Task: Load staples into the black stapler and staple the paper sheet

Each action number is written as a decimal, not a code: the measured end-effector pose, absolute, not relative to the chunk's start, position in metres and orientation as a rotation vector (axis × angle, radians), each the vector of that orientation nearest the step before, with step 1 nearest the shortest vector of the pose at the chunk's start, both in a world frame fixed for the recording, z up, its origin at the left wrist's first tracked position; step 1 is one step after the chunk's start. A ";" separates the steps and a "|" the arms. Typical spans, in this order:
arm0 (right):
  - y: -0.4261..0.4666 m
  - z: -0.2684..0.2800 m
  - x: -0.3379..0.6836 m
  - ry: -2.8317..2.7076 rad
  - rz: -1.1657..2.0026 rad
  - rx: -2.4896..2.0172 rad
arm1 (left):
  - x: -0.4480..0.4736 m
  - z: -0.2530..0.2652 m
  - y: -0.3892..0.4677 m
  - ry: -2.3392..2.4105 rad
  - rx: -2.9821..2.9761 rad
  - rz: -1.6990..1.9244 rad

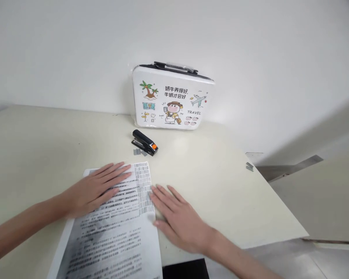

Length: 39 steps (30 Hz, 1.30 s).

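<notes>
Printed sheets of paper (113,240) lie on the table in front of me, their lower end cut off by the frame. Many short staple-like marks cover their upper right part. My left hand (97,188) rests flat on the upper left of the paper, fingers stretched toward the right. My right hand (178,215) lies at the paper's right edge, fingers extended and fingertips touching that edge. A black stapler (144,142) with an orange patch sits just beyond the paper's top edge. Small grey staple strips (137,151) lie beside it.
A white case (171,99) with cartoon prints and a black handle stands against the wall at the back of the pale table (209,174). More grey staple strips (249,167) lie near the table's right edge. Something black (186,270) shows at the near edge.
</notes>
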State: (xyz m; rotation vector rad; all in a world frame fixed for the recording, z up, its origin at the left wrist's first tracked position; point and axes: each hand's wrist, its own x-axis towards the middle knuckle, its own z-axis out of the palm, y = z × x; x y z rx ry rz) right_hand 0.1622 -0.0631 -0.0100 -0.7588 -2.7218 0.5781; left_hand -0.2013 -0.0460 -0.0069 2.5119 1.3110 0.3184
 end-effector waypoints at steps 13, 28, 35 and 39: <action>0.095 -0.037 0.060 -2.134 0.581 -1.190 | -0.202 0.003 -0.055 1.324 2.529 0.221; 0.117 -0.038 0.171 -2.179 0.501 -1.236 | -0.199 0.010 -0.057 1.342 2.539 0.153; 0.080 -0.030 0.239 -2.172 0.802 -1.050 | -0.204 0.011 -0.051 1.345 2.660 0.067; 0.073 -0.023 0.248 -2.168 0.922 -0.937 | -0.208 0.015 -0.035 1.291 2.809 -0.007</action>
